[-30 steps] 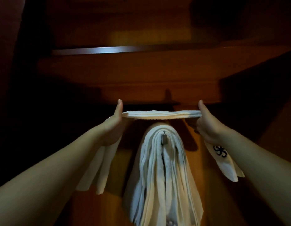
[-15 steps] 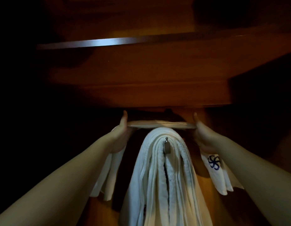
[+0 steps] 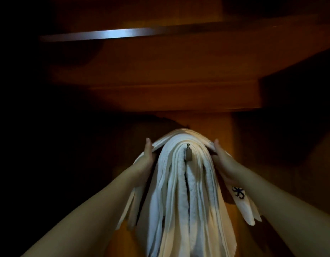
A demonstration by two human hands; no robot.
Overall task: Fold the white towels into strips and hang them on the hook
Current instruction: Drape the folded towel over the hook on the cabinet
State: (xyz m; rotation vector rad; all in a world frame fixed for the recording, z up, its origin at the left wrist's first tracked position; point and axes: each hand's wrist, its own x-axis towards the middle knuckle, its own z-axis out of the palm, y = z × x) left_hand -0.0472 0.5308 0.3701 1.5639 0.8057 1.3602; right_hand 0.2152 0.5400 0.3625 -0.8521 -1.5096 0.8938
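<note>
no readable text, dark pinwheel emblem [image 3: 238, 192] on towel end [image 3: 247, 210]

Dark wood shelf [image 3: 160, 71] w/ metal rail [image 3: 112, 34] above, wood back panel [image 3: 212, 125].

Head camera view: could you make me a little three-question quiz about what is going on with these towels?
1. True or false: the folded towel strip lies draped over the bundle of hung towels.
2. Which end of the strip shows a dark embroidered logo? A) the end below the left hand B) the end below the right hand C) neither end
3. Fill in: the small metal part poking out of the bundle's front, near its top, is the tip of the ____.

Key: 1 true; 2 B; 3 hook. Both hands grip the strip, one on each side of the bundle.
</note>
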